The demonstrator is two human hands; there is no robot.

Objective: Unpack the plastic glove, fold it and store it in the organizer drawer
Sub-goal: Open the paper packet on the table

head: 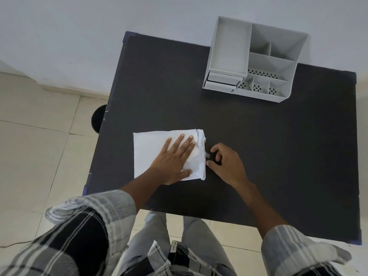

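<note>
While flat under left grip (175, 158), packet (147, 154).

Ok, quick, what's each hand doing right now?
Left hand: open, flat on the white packet.
Right hand: pinching a small tab at the packet's torn edge.

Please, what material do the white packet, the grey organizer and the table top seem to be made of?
White packet: probably paper, matte, with a creased, torn right edge. Grey organizer: likely moulded plastic, smooth thin walls and perforated compartment floors. Table top: dark, dull and without shine; perhaps laminate or a covering, I cannot tell.
</note>
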